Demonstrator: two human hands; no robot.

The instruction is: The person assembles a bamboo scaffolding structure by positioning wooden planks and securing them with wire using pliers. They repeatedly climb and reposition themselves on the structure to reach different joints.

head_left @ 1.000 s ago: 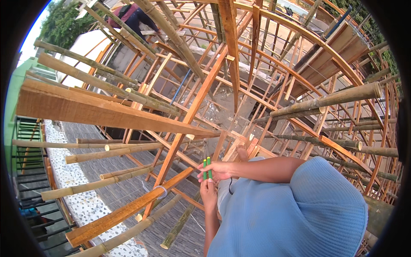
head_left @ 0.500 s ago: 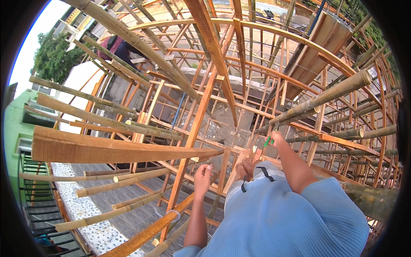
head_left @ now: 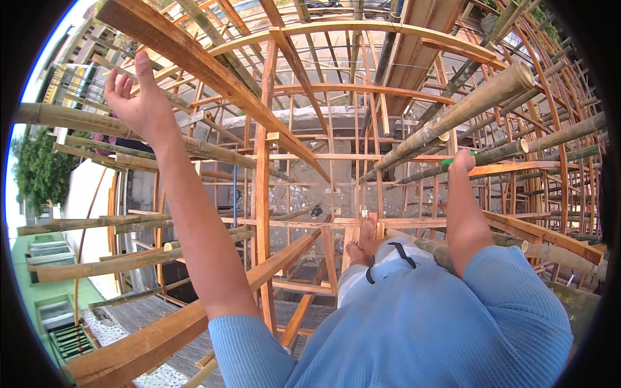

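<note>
The right hand [head_left: 463, 160] has its grip closed around a thin green stick-like tool [head_left: 453, 160], pressed against a bamboo pole [head_left: 479, 158] at three o'clock. The left hand [head_left: 139, 103] is spread open, holding nothing, near a slanted timber beam [head_left: 213, 71] at ten o'clock. The tool looks light and stiff; the round pole may be slippery, best gripped full-handed.

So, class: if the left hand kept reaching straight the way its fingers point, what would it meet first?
Probably the slanting wooden beam just beyond the open left hand. Depth is unclear, so the hand could pass beside it.
</note>
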